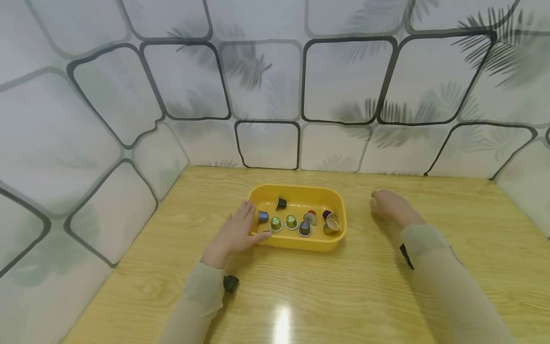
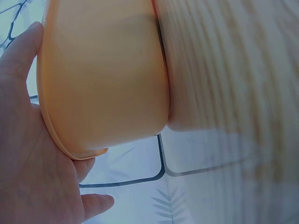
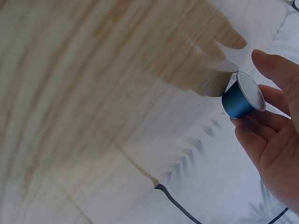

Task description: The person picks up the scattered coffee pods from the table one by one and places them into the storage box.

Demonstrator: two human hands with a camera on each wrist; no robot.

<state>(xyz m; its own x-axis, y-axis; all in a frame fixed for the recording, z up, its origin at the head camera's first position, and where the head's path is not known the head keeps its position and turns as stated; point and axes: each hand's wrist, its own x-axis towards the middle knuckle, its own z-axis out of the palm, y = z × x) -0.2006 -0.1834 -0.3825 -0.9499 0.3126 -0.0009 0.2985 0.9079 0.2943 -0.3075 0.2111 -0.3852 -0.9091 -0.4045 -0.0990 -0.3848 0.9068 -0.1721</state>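
Observation:
A yellow plastic tray [image 1: 296,244] stands on the table and contains several coffee capsules, among them a black one [image 1: 281,203], a blue one [image 1: 263,217] and a green one [image 1: 291,222]. My left hand [image 1: 234,234] rests against the tray's left end, its thumb over the front rim and its fingers stretched along the side. To the right of the tray, my right hand [image 1: 393,208] is low over the table. In the right wrist view a teal-blue capsule [image 3: 240,102] lies on its side, fingers curved behind it and thumb apart from it. The head view hides this capsule.
The glossy wooden table [image 1: 301,291] meets a patterned white wall [image 1: 266,81] at the back and left. At the tray's right end, a few capsules [image 1: 331,223] lean together. Both wrists wear dark straps.

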